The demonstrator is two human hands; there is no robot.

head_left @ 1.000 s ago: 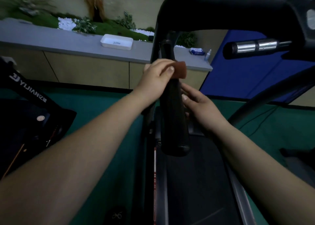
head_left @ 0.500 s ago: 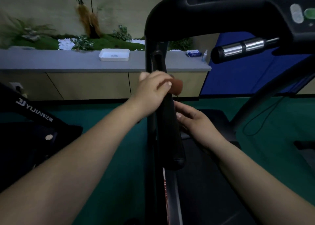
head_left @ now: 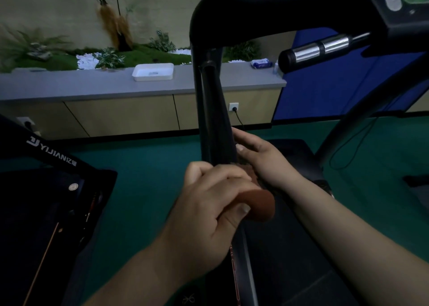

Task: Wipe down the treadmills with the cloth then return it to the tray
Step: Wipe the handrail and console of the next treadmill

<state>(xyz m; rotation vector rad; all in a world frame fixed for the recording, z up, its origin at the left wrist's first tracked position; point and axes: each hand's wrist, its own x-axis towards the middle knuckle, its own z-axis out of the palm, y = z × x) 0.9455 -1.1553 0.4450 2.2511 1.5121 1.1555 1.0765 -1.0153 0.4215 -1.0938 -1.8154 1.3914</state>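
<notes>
Reddish-brown cloth (head_left: pixel 255 201) wraps the black treadmill handrail (head_left: pixel 216 110), clenched under the left hand (head_left: pixel 209 203), its end sticking out past the thumb. Right hand (head_left: pixel 262 159) rests against the rail, fingers straight. White tray (head_left: pixel 153 72) sits on the far counter (head_left: pixel 69 85).

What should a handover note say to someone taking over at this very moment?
Left hand: grips the brown cloth around the treadmill's black handrail, near its lower end.
Right hand: fingers straight, resting against the handrail just above the cloth.
White tray: on the grey counter ahead, without the cloth.
Done: cannot tell how much has been wiped.
Left: finish the treadmills, return cloth to tray.
</notes>
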